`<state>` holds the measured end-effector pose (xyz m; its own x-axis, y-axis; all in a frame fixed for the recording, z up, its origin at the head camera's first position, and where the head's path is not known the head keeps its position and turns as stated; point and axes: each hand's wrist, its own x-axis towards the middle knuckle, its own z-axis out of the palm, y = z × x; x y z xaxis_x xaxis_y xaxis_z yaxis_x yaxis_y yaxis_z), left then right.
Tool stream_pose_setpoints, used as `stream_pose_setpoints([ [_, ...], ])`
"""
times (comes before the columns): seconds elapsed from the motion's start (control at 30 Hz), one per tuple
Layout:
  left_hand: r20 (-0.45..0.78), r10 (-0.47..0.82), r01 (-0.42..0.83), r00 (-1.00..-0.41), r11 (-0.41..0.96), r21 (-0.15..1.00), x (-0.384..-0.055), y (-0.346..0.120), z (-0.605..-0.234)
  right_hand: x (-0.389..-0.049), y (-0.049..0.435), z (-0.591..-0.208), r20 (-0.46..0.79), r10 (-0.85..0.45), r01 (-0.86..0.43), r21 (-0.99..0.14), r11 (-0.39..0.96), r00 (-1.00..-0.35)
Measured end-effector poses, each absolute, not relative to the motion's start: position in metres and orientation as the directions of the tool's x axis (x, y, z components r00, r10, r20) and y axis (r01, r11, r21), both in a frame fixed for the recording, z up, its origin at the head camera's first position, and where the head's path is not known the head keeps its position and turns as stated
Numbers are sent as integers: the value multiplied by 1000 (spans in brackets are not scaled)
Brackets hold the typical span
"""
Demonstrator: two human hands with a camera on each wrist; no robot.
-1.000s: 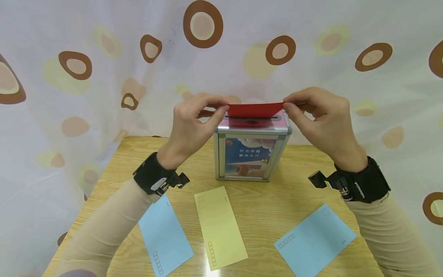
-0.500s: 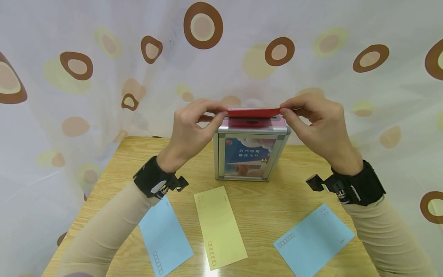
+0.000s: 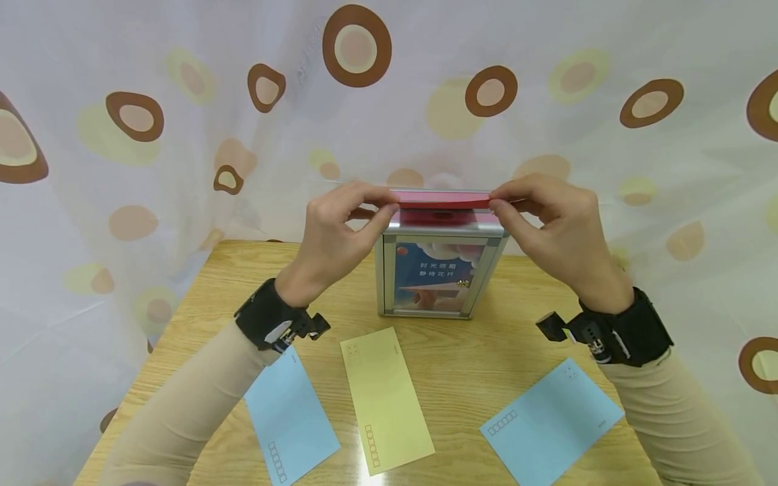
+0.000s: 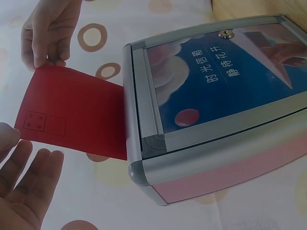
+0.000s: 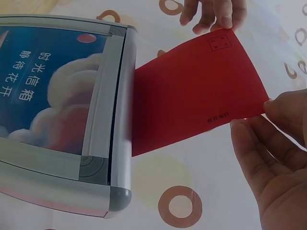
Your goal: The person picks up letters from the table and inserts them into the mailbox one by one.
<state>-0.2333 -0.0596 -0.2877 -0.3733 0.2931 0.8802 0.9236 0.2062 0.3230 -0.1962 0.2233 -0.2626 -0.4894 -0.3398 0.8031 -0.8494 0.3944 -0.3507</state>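
Note:
A red envelope [image 3: 444, 204] stands on edge over the slot in the top of a pink mailbox with a silver frame [image 3: 437, 277]. My left hand [image 3: 343, 219] pinches its left upper corner between thumb and forefinger. At the opposite upper corner, my right hand [image 3: 550, 226] pinches it the same way. Both wrist views show much of the envelope [image 4: 72, 112] sticking out above the mailbox's top edge [image 5: 122, 110], with its lower part hidden behind that edge. Printed squares mark the envelope near the left hand's fingers.
On the wooden table [image 3: 462, 378] in front of the mailbox lie a yellow envelope [image 3: 387, 401], a blue envelope at left [image 3: 293, 415] and another blue envelope at right [image 3: 552, 422]. A patterned cloth [image 3: 413, 101] hangs behind.
Both hands have lowered the red envelope toward the mailbox's top, and less of its face shows in the head view. The right hand has also shifted slightly left. The mailbox and other envelopes stay put.

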Motion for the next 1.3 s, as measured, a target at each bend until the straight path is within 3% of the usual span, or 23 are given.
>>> stream_pose_setpoints([
  [0.7,865,330,924,-378,196,329,-231,-61,-293,-178,212,-254,799,-346,-856,-371,361,-492],
  [1.3,871,312,924,-379,177,339,-234,-57,-298,-196,229,-275,779,-364,-841,-364,400,-510],
])
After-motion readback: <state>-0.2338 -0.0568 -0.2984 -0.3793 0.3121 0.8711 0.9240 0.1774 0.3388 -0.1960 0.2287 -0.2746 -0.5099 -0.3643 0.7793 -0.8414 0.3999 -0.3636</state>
